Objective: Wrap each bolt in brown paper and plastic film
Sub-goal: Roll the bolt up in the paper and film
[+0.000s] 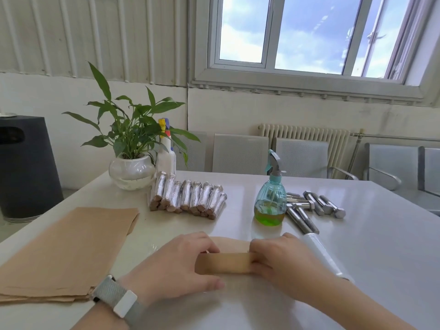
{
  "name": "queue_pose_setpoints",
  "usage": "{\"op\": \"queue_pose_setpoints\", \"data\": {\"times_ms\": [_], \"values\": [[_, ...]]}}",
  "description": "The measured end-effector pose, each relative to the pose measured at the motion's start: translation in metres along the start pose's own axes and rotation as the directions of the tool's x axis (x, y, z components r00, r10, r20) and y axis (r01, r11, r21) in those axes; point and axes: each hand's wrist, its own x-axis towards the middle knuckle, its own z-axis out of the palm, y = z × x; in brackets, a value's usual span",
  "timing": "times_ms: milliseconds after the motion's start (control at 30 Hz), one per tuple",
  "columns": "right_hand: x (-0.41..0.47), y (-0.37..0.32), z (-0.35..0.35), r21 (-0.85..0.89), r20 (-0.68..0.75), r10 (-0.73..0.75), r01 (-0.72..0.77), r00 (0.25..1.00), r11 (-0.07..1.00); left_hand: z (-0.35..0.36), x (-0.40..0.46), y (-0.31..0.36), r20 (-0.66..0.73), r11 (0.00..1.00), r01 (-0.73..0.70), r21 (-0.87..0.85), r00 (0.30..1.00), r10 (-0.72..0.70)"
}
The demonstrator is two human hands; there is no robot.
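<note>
Bare forearms; L wrist w/ grey woven band (112, 294), white rectangular clasp (125, 303).

paper stack (71, 248) lies left, wrapped bolts (188, 198) centre, bare bolts (316, 206) right.

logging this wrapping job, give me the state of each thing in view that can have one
left hand: gripping the left end of the brown paper roll
right hand: gripping its right end
brown paper roll: partly rolled, flap flat behind
stack of brown paper sheets: flat, unused
row of film-wrapped bolts: finished, lying side by side
bare steel bolts: unwrapped
teal spray bottle: upright, partly filled with green liquid
plastic film roll: lying on white table
</note>
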Motion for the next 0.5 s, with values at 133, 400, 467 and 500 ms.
{"op": "queue_pose_setpoints", "data": {"times_ms": [133, 400, 467, 500], "values": [[0.011, -0.001, -0.003, 0.003, -0.016, 0.049, -0.049, 0.999, 0.999, 0.007, 0.004, 0.003, -0.136, 0.970, -0.026, 0.242, 0.989, 0.061], [0.019, 0.006, 0.002, -0.038, -0.035, 0.008, -0.009, 0.999, 0.999, 0.016, 0.011, 0.008, -0.301, 0.956, 0.010, 0.293, 0.950, 0.083], [0.022, 0.010, 0.001, -0.086, -0.030, -0.004, 0.001, 1.000, 0.996, 0.016, 0.013, 0.009, -0.295, 0.962, 0.012, 0.273, 0.953, 0.071], [0.023, 0.012, 0.001, -0.094, -0.039, -0.001, -0.003, 0.999, 0.996, 0.016, 0.013, 0.009, -0.288, 0.965, 0.010, 0.262, 0.955, 0.068]]}}
